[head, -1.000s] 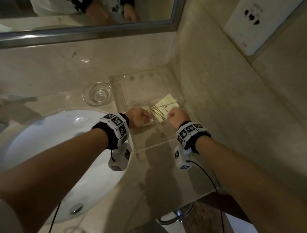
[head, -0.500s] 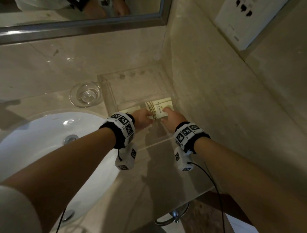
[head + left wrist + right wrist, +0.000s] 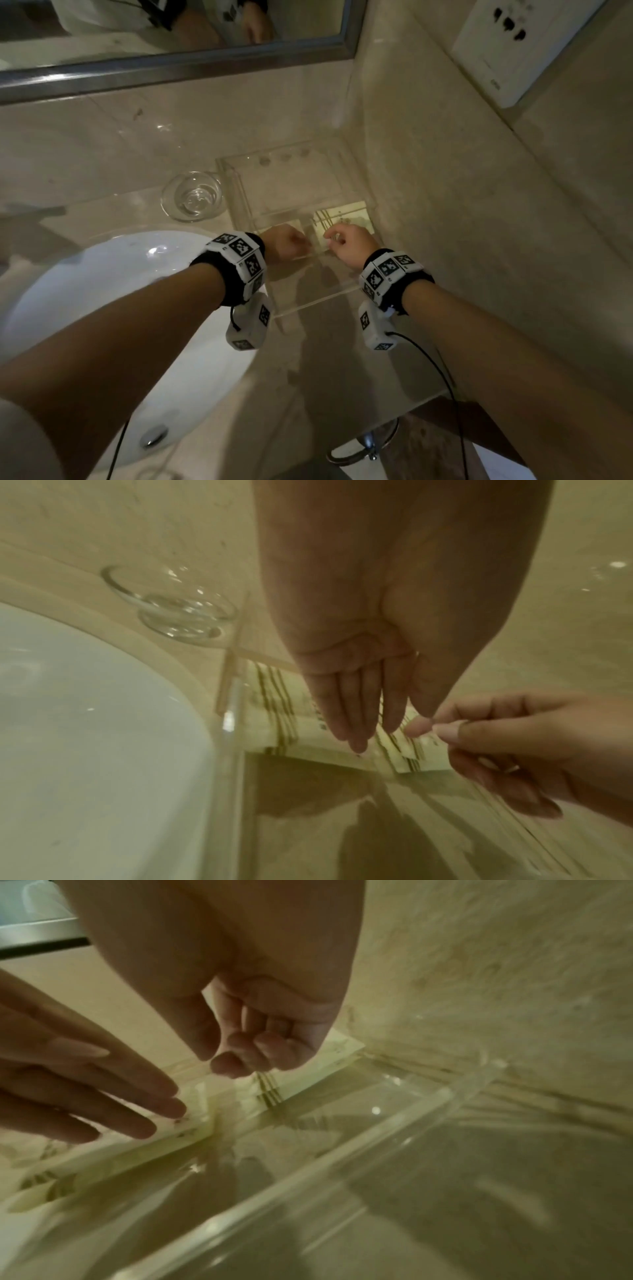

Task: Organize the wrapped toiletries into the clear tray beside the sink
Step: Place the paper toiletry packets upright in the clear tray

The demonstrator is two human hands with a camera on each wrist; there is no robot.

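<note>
Fingers (image 3: 352, 723) of left hand (image 3: 286, 244) straight, touching wrapped packet (image 3: 274, 712) in clear tray (image 3: 308, 301); right hand (image 3: 349, 244) curled, holding nothing.

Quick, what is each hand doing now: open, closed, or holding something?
Left hand: open, straight fingers resting on a packet in the clear tray.
Right hand: fingers curled; holding anything cannot be told.

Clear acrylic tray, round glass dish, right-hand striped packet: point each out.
Clear acrylic tray (image 3: 310, 301): head view, near front rim.
Round glass dish (image 3: 193, 197): head view, centre of bowl.
Right-hand striped cream packet (image 3: 346, 214): head view, bare top face beyond the hand.
</note>
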